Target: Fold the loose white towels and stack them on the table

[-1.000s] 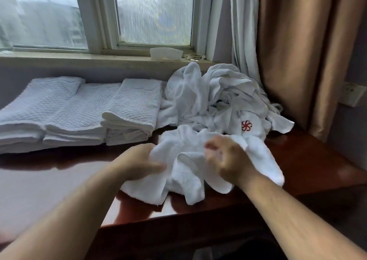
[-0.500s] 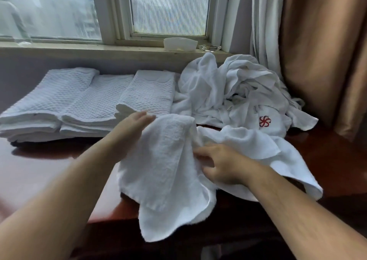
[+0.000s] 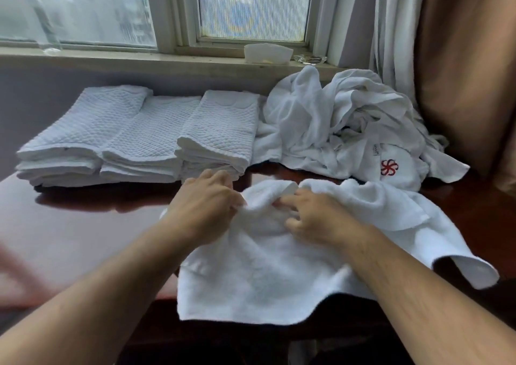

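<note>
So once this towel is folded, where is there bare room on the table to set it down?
Free: the bare table left of the towel, in front of the folded stacks, down to the near edge. Crowded: the back right under the loose pile, and centre-right, which the towel covers.

1. Towel [image 3: 265,275], in the grip: plain white.
2. Stacks [image 3: 139,135], beyond-left of the grip: white, quilted diamond pattern.
3. Pile [image 3: 335,119], beyond-right: white, with a red flower emblem [image 3: 389,167].
4. Table [image 3: 83,225], under the grip: glossy red-brown.
5. Curtain [image 3: 469,71], far right: tan.
</note>
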`<move>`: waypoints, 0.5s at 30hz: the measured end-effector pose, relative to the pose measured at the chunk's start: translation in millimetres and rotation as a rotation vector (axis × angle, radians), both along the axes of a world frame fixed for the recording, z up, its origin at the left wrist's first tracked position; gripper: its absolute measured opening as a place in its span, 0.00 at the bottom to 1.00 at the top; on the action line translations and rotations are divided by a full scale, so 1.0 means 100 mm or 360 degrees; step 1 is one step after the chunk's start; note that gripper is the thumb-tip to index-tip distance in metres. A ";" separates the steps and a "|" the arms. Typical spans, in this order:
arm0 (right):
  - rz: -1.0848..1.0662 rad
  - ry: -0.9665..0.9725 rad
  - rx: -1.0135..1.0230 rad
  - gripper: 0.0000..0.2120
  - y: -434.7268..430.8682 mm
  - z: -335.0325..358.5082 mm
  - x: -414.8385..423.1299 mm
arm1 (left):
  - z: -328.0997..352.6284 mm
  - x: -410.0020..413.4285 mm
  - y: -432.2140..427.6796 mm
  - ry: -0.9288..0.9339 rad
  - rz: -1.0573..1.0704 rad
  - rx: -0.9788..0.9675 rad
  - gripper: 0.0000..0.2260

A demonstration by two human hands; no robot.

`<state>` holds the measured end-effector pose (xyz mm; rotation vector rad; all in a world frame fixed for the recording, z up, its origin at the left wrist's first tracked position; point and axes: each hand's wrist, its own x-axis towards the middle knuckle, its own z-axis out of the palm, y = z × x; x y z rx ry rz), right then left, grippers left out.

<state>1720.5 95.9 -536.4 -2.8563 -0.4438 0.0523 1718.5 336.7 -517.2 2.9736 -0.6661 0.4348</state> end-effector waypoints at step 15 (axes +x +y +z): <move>0.0189 -0.0494 0.0044 0.12 -0.03 -0.04 -0.14 | 0.68 0.30 0.08 -0.0626 0.0266 -0.0361 0.06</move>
